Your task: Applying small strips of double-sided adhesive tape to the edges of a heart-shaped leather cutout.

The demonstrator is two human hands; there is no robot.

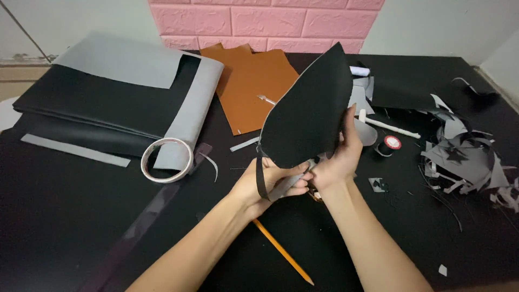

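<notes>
Black sheet raised at frame centre, gripped along its lower edge by left hand and right hand, both clenched on it. Pencil below the wrists. Tape ring left; grey scraps right.

We see from one head-worn camera, looking down and forward, close over our black table toward a pink brick wall
</notes>
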